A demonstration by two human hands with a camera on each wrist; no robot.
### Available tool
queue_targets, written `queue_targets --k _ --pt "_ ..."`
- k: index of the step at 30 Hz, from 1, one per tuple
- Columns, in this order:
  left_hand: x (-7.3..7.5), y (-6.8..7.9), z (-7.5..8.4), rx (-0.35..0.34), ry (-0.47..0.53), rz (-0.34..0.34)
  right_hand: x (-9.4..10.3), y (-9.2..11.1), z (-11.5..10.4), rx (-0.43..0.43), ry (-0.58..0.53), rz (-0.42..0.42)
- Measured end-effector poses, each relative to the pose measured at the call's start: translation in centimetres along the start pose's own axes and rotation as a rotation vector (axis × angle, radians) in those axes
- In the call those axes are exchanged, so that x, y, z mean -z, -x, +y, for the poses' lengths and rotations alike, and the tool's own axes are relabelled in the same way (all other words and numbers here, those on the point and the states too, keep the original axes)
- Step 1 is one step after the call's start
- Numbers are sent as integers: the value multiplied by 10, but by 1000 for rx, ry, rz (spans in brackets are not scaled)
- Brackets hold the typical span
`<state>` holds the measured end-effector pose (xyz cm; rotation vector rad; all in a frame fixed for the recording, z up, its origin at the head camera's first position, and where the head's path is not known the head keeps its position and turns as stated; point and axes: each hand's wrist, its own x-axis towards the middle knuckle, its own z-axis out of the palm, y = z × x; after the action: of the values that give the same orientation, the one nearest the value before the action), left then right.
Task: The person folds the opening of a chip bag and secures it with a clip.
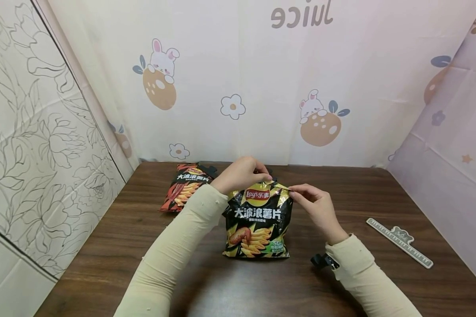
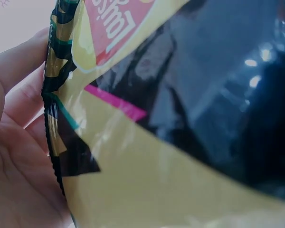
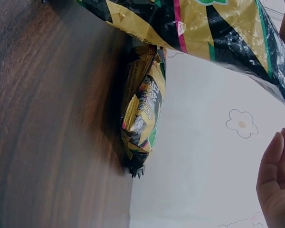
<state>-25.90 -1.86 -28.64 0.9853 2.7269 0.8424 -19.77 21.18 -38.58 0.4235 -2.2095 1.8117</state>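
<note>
A black and yellow Lay's chip bag (image 1: 258, 224) stands upright on the table. My left hand (image 1: 243, 174) pinches its top edge from above. In the left wrist view the fingers (image 2: 26, 95) of that hand lie behind the crimped edge of the bag. My right hand (image 1: 317, 207) pinches the bag's upper right corner between thumb and fingers. The right wrist view catches part of that hand (image 3: 278, 175) close to the bag (image 3: 218, 33), with the fingertips cut off by the frame edge.
A red and black chip bag (image 1: 186, 187) lies at the back left. Another black and yellow bag (image 3: 145, 104) is behind, mostly hidden in the head view. A pale ruler-like bag clip (image 1: 400, 242) lies at the right of the brown table (image 1: 341, 185). A printed curtain hangs behind.
</note>
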Motion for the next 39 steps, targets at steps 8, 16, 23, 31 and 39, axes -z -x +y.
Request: queue_targets --k 8,16,23,31,39 --pt "0 1 2 -4 -9 2 5 -2 -14 -27 59 -74" --pt "0 2 2 -14 -18 9 6 -11 -18 -78 153 -92" --pt "-1 3 2 -14 -8 12 2 -13 -20 -140 205 -148" --pt "-1 4 1 -17 -3 15 0 -12 -18 -126 200 -153" --pt "-1 4 1 -16 -20 22 -3 -12 -19 -120 190 -135"
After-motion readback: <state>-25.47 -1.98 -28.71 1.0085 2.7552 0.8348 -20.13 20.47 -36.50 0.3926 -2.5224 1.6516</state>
